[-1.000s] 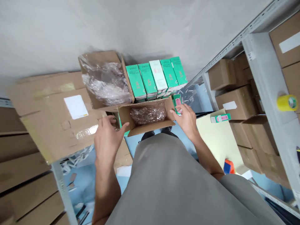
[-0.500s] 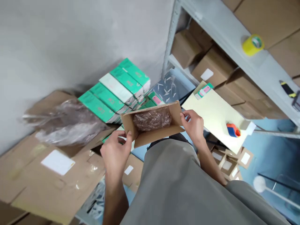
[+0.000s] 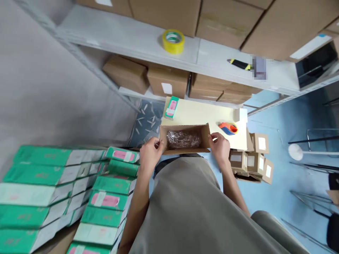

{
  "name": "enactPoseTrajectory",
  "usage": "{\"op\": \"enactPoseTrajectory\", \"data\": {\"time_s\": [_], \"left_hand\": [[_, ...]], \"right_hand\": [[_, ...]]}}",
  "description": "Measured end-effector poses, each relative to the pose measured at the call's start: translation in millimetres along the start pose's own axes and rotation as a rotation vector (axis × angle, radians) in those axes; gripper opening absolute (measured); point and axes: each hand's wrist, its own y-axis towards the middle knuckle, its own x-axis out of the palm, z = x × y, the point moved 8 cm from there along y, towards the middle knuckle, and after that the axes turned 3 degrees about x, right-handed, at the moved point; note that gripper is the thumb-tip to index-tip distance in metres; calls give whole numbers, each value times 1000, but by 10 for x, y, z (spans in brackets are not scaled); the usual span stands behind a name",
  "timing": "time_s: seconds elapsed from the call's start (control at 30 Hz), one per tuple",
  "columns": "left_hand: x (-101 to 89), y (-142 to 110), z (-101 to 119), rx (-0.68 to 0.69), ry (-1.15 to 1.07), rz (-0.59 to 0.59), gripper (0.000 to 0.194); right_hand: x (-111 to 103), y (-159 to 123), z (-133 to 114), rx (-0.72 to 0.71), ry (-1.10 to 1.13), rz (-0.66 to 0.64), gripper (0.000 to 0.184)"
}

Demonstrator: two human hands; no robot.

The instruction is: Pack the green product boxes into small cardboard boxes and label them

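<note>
Grey shelving stands behind a pale bench (image 3: 201, 111). An open carton (image 3: 206, 137), clear plastic wrap (image 3: 183, 139) inside, is held at its near edge, towards the left corner; whether it touches the bench is unclear. Hands apart, the left hand (image 3: 150, 155) pinches the carton's left end, the right hand (image 3: 220, 148) its right. An even pinch and level carry should protect the thin walls. A green box (image 3: 172, 107) lies by the far left corner.

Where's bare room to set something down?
Cream tabletop beyond the held carton, between the lone green box and orange-blue tool. Upper shelf, left of yellow tape or between tape and knife. Crowded: green stacks at left.
</note>
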Motion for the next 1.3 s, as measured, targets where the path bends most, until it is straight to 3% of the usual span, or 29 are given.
{"op": "enactPoseTrajectory", "data": {"time_s": [0.1, 0.23, 0.33, 0.5, 0.8, 1.3], "left_hand": [[439, 450, 307, 32, -23, -102, 15], [803, 786, 589, 72, -48, -165, 14], [994, 930, 659, 70, -49, -184, 14], [1276, 1046, 581, 1, -21, -210, 15], [1340, 971, 449, -83, -42, -174, 16], [1406, 926, 615, -43, 59, -136, 15]], "right_hand": [[-74, 330, 400, 85, -43, 12, 31], [-72, 618, 752, 150, -53, -1, 30], [-11, 757, 912, 189, -30, -9, 27], [200, 935, 1074, 241, -35, -89, 22], [341, 1075, 1255, 243, 64, -149, 20], [341, 1039, 1302, 217, 93, -126, 26]]}}
